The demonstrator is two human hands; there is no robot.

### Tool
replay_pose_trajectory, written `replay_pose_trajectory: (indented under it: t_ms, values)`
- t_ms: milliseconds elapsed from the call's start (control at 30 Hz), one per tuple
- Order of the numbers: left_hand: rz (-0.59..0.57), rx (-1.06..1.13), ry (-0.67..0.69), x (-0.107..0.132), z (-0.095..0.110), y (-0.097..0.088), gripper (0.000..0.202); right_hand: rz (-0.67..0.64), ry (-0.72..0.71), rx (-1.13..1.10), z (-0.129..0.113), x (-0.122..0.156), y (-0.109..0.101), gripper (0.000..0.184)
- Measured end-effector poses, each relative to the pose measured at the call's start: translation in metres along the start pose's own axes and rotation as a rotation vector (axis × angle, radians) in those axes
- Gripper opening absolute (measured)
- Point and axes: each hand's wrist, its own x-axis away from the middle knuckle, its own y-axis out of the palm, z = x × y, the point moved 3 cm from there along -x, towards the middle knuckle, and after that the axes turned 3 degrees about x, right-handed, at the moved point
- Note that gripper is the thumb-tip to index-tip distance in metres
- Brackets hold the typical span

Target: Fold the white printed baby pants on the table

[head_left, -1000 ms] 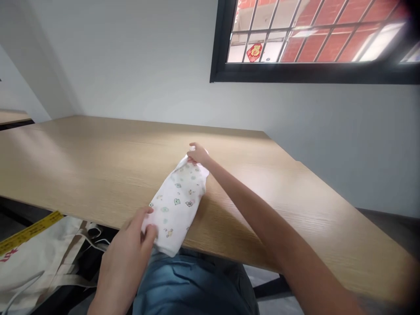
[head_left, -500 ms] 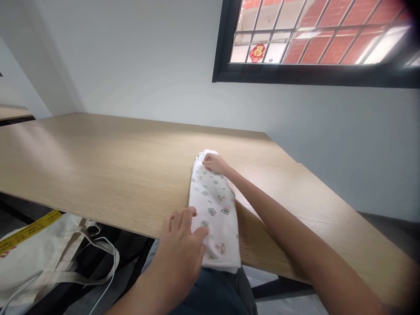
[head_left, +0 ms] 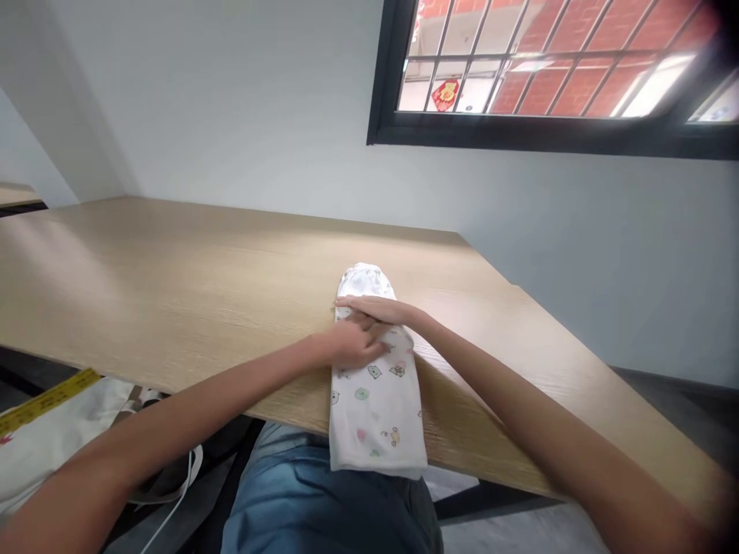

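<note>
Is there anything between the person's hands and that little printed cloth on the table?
Nothing visible. Both the left hand and the right hand lie directly on the folded printed cloth, near its middle, on the wooden table. The cloth's near end hangs over the table's edge.

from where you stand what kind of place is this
Probably a plain indoor workroom. A long bare wooden table stands against a white wall, under a black-framed barred window; a canvas bag sits on the floor, and both hands press a printed cloth.
</note>
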Motion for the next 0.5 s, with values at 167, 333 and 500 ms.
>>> replay_pose_trajectory:
  t_ms: [167, 333, 500]
  values:
    - [-0.072, 0.07, 0.146, 0.057, 0.059, 0.012, 0.056, 0.121, 0.028, 0.248, 0.036, -0.034, -0.001, 0.05]
    - [-0.034, 0.107, 0.118, 0.106, 0.087, 0.02, 0.058, 0.19, 0.086, 0.405, 0.056, -0.056, -0.002, 0.053]
    - [0.064, -0.001, 0.175, 0.122, 0.089, 0.038, 0.069, 0.16, 0.073, 0.487, 0.051, -0.054, -0.002, 0.051]
